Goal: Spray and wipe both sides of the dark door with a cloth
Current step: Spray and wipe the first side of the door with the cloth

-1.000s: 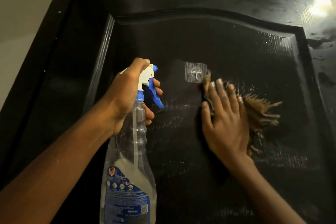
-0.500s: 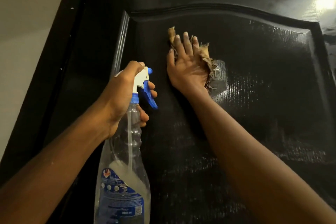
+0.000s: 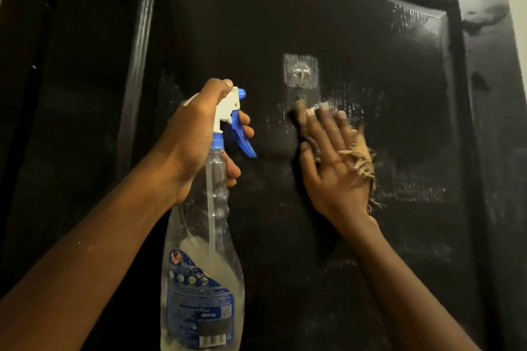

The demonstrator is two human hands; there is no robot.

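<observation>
Being pressed to the door (image 3: 370,37) by the flat-fingered right hand (image 3: 333,168), the cloth (image 3: 363,159) seems frayed; the spray bottle (image 3: 205,265) is clasped by the left hand (image 3: 196,139).

The left forearm (image 3: 85,259) is bare, with pale specks at 8 o'clock. The right forearm (image 3: 399,279) is bare too. The right hand (image 3: 333,171) has short nails.

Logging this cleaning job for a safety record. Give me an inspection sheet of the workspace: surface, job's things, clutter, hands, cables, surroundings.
Surface: dark door, arched raised panel, wet streaks, glare upper right.
Job's things: clear spray bottle, blue trigger, partly filled; frayed brown cloth against the door.
Clutter: clear adhesive hook stuck above the cloth.
Hands: left hand grips the spray bottle's neck; right hand presses the cloth with flat fingers.
Cables: nothing seen.
Surroundings: pale wall at right edge.
</observation>
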